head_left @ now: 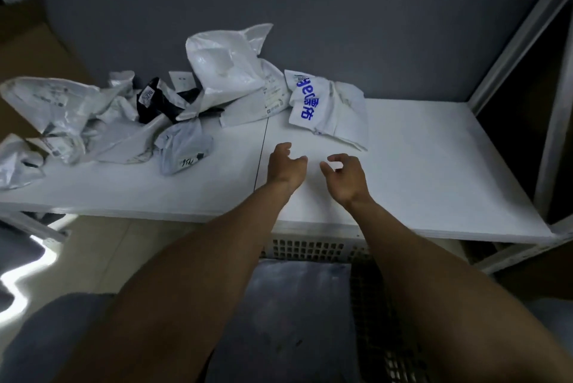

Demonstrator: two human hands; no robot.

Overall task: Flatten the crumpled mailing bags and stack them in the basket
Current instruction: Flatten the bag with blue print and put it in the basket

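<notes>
Hovering empty and loosely curled, the left hand (286,167) and right hand (345,178) are hanging just short of the blue-printed mailing bag (327,105). It is lying crumpled just beyond them, nearer the right hand.

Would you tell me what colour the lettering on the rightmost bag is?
Blue, on the white bag; seen in the head view.

1. A heap of crumpled bags (93,116) was spread over the left rear part of the table (434,165), close to the wall (341,10).
2. A lettered bag (325,106) was laid at the heap's right end, near the table's middle.
3. A small bag (183,147) was placed at the heap's front.
4. The left hand (283,165) and right hand (347,178) were held side by side, apart, before the lettered bag.
5. A basket (310,247) was set below the table's front edge.
6. A shelf post (552,134) was stood at the table's right.
</notes>
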